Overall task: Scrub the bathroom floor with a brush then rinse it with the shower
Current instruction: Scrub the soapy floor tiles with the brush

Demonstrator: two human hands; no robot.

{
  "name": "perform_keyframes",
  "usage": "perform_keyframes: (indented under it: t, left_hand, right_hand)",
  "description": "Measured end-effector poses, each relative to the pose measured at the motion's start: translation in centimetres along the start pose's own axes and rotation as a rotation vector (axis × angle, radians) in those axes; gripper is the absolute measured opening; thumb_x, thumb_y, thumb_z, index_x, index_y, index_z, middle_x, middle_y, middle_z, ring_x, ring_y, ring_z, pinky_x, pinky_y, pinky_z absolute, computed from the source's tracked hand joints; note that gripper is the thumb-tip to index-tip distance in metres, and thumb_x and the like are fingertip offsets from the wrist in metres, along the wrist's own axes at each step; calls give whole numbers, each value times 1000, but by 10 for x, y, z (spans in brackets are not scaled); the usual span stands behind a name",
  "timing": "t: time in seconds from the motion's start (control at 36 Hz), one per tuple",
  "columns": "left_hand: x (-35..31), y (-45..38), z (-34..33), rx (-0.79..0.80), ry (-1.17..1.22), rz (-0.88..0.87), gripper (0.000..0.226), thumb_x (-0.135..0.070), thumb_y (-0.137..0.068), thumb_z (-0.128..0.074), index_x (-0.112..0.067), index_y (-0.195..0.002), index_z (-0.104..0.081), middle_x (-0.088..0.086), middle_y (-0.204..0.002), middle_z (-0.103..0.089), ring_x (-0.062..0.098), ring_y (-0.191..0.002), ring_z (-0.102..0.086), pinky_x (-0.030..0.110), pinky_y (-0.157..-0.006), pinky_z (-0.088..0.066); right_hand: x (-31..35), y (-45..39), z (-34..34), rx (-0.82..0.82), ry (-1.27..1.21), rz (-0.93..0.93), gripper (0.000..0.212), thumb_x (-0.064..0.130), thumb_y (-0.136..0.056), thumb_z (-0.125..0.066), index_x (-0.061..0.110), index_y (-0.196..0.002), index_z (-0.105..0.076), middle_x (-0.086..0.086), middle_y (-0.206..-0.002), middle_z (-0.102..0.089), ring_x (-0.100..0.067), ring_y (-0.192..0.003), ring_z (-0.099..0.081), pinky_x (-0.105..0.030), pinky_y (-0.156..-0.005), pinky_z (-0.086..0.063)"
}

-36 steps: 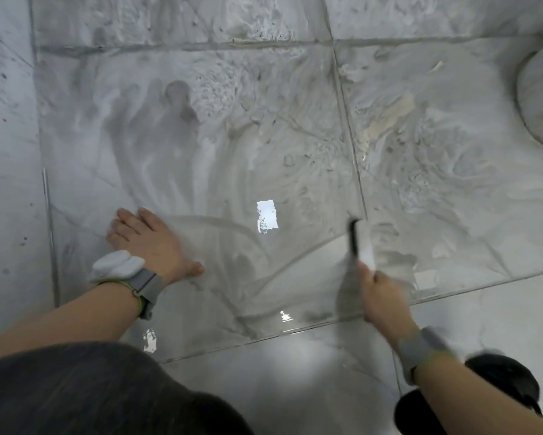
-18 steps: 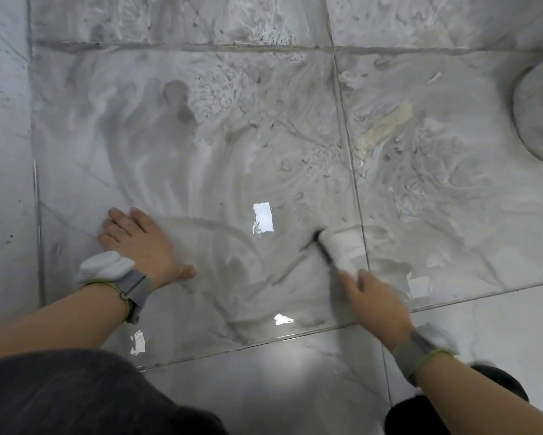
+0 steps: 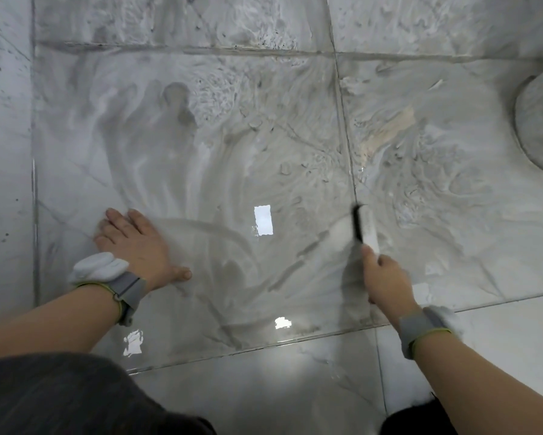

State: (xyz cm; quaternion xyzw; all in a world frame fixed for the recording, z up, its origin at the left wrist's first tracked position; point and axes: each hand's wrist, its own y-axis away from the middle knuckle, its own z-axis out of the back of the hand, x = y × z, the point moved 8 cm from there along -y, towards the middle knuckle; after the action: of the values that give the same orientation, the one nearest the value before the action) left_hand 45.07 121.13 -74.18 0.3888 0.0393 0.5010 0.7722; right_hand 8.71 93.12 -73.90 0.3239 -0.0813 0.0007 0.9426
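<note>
The scrubbing step looks to be in hand, with the rinse not yet begun, judging by the grey soapy film swirled over the floor and no shower in view. The right hand has its fingers curled round the handle of the brush, whose black-and-white head sticks out just beyond the knuckles, away from the person, lying right at the grout line that runs up between the two big tiles. Whether the bristles are pressed to the tile cannot be told (the head is smeared with blur). The left hand lies flat and spread, palm down on the wet tile well to the left of that grout line, holding nothing and seemingly propping the body. The next move probably calls for firm strokes across the thick suds right of the grout line, toward the round base at the edge, which appear least worked
</note>
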Motion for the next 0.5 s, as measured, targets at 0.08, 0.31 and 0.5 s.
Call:
perform_keyframes:
  t: [0.08, 0.31, 0.5]
  left_hand:
    - [0, -1, 0, 7, -4, 9, 169, -96, -45, -69, 6, -154, 12, 36, -163, 5, 50, -151, -10, 56, -121, -21]
    - [-1, 0, 0, 23, -14, 11, 168, -94, -47, -70, 6, -154, 13, 36, -163, 6, 50, -152, -8, 55, -122, -20]
    - [-2, 0, 1, 44, -8, 21, 168, -91, -48, -73, 7, -154, 14, 37, -162, 7, 50, -152, -7, 56, -122, -18]
  right_hand:
    - [13, -3, 0, 18, 15, 69, 64, 75, -94, -30, 17, -80, -53, -7, -79, -63, -33, -81, -63, -47, -79, -53]
    - [36, -22, 3, 17, -12, 78, 63, 69, -96, -34, 11, -85, -56, -12, -86, -65, -36, -88, -63, -46, -83, -52]
    - [42, -52, 13, 29, -106, -21, 82, 84, -78, -29, 10, -96, -60, -21, -96, -70, -36, -84, -67, -41, -81, -52]
